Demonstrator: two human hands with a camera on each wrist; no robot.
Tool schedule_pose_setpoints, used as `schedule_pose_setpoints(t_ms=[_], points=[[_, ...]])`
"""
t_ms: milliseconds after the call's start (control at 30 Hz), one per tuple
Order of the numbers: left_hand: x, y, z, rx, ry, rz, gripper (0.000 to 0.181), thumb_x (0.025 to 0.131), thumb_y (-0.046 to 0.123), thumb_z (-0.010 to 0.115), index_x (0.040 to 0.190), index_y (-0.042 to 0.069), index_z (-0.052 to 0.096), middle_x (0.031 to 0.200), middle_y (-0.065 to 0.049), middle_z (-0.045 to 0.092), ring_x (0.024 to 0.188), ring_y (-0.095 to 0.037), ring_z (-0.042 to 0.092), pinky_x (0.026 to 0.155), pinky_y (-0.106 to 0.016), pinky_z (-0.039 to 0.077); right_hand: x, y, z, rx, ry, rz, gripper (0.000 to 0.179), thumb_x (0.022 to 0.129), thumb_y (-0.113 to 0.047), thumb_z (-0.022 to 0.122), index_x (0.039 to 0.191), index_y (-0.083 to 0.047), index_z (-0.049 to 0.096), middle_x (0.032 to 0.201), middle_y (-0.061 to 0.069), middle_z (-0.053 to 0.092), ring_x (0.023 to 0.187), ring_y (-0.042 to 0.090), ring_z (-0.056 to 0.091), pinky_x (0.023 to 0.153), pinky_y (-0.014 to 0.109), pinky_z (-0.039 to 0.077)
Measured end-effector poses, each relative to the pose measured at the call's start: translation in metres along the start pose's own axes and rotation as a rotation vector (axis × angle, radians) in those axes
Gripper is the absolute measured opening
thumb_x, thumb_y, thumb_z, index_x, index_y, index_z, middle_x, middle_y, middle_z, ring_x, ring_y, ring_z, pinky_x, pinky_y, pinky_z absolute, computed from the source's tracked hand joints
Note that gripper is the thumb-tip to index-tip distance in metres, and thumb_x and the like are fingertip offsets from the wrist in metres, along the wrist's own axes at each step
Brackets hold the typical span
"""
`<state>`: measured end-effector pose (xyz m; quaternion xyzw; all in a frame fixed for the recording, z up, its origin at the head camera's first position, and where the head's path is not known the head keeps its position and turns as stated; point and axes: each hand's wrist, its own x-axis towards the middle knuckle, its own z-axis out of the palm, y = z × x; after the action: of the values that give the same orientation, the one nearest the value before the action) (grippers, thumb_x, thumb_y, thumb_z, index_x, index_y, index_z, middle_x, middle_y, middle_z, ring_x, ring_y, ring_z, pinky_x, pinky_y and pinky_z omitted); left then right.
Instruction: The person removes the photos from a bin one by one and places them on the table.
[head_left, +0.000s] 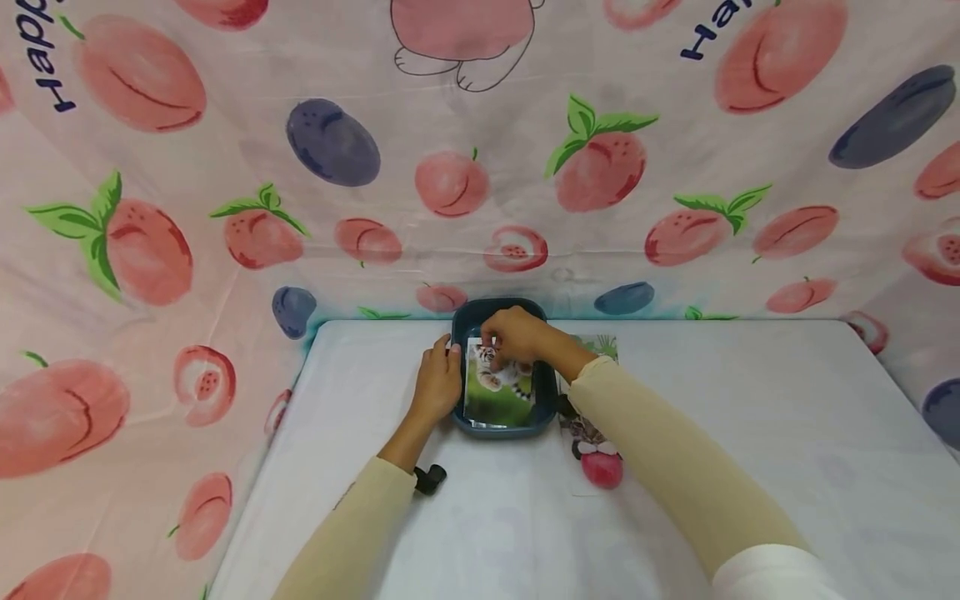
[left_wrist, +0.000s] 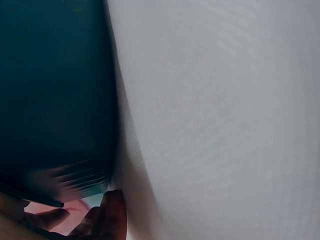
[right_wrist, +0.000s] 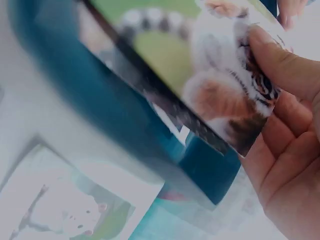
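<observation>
My right hand [head_left: 513,333] pinches a glossy picture of a tiger cub [head_left: 498,400] over the blue plastic bin [head_left: 498,432]. In the right wrist view the thumb lies on top of the tiger cub picture [right_wrist: 220,65] and the fingers are beneath; a dark-edged layer shows under it. My left hand [head_left: 437,383] holds the bin's left side, thumb at the rim and fingers along the outside. The left wrist view shows the bin's outer wall [left_wrist: 55,90] and part of the left hand [left_wrist: 107,217] by its slotted end.
Right of the bin, partly under my right forearm, lies a picture with a pink ball [head_left: 602,469]. A picture of a white animal [right_wrist: 75,210] lies beside the bin. The white table [head_left: 495,525] meets a fruit-print cloth [head_left: 465,275] just behind the bin.
</observation>
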<state>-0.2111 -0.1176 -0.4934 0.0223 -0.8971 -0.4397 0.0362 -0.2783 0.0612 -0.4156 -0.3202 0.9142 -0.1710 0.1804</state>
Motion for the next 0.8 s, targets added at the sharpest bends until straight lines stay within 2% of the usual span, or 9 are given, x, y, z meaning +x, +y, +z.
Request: schedule_pose_setpoints(t_ms=[167, 267, 400, 533, 600, 667, 800], points=[[0.001, 0.0, 0.0, -0.007, -0.005, -0.007, 0.05, 0.112, 0.031, 0.037, 0.151, 0.0, 0.042, 0.132, -0.029, 0.056, 0.126, -0.043, 0.055, 0.11, -0.055, 0.041, -0.01, 0.003, -0.008, 0.002, 0.068, -0.026, 0.019, 0.089, -0.027, 0.08, 0.086, -0.014, 0.066, 0.079, 0.001, 0.063, 0.067, 0.015, 0.058, 0.067, 0.031, 0.045], [0.001, -0.001, 0.001, -0.008, -0.007, -0.015, 0.051, 0.112, 0.031, 0.037, 0.152, 0.001, 0.042, 0.134, -0.03, 0.055, 0.128, -0.043, 0.054, 0.112, -0.055, 0.04, -0.02, 0.006, -0.017, 0.076, 0.131, -0.061, 0.015, 0.09, -0.024, 0.079, 0.091, -0.012, 0.07, 0.082, 0.002, 0.069, 0.067, 0.014, 0.061, 0.07, 0.032, 0.049], [0.0, -0.002, 0.002, 0.001, -0.024, -0.031, 0.052, 0.112, 0.033, 0.036, 0.154, 0.002, 0.04, 0.139, -0.029, 0.052, 0.131, -0.042, 0.052, 0.115, -0.055, 0.038, -0.05, 0.014, -0.039, 0.219, 0.214, -0.077, 0.017, 0.092, -0.019, 0.077, 0.106, -0.01, 0.074, 0.087, 0.007, 0.076, 0.059, 0.019, 0.066, 0.064, 0.033, 0.055], [0.0, -0.002, 0.003, 0.001, -0.038, -0.05, 0.053, 0.112, 0.035, 0.035, 0.155, 0.004, 0.038, 0.141, -0.028, 0.051, 0.132, -0.04, 0.052, 0.116, -0.054, 0.038, -0.095, 0.025, -0.063, 0.276, 0.299, -0.052, 0.019, 0.092, -0.021, 0.078, 0.109, -0.012, 0.075, 0.078, 0.003, 0.074, 0.053, 0.02, 0.062, 0.056, 0.032, 0.052], [0.0, -0.002, 0.003, 0.004, -0.033, -0.043, 0.053, 0.112, 0.034, 0.036, 0.155, 0.003, 0.038, 0.14, -0.028, 0.052, 0.13, -0.04, 0.053, 0.115, -0.054, 0.039, -0.12, 0.034, -0.071, 0.281, 0.299, -0.009, 0.023, 0.091, -0.022, 0.078, 0.112, -0.013, 0.075, 0.077, 0.002, 0.072, 0.054, 0.019, 0.06, 0.055, 0.032, 0.052], [0.0, -0.001, 0.003, 0.008, -0.031, -0.041, 0.053, 0.112, 0.034, 0.036, 0.154, 0.003, 0.039, 0.139, -0.028, 0.053, 0.129, -0.04, 0.054, 0.114, -0.054, 0.04, -0.146, 0.046, -0.074, 0.297, 0.26, 0.046, 0.025, 0.09, -0.023, 0.079, 0.112, -0.013, 0.075, 0.076, 0.003, 0.069, 0.053, 0.018, 0.058, 0.054, 0.032, 0.052], [0.0, 0.0, 0.001, 0.013, -0.033, -0.052, 0.053, 0.112, 0.035, 0.035, 0.155, 0.004, 0.038, 0.14, -0.027, 0.052, 0.13, -0.04, 0.053, 0.115, -0.054, 0.039, -0.19, 0.079, -0.062, 0.353, 0.145, 0.143, 0.03, 0.087, -0.026, 0.081, 0.113, -0.012, 0.074, 0.084, 0.005, 0.069, 0.051, 0.016, 0.055, 0.051, 0.032, 0.051]])
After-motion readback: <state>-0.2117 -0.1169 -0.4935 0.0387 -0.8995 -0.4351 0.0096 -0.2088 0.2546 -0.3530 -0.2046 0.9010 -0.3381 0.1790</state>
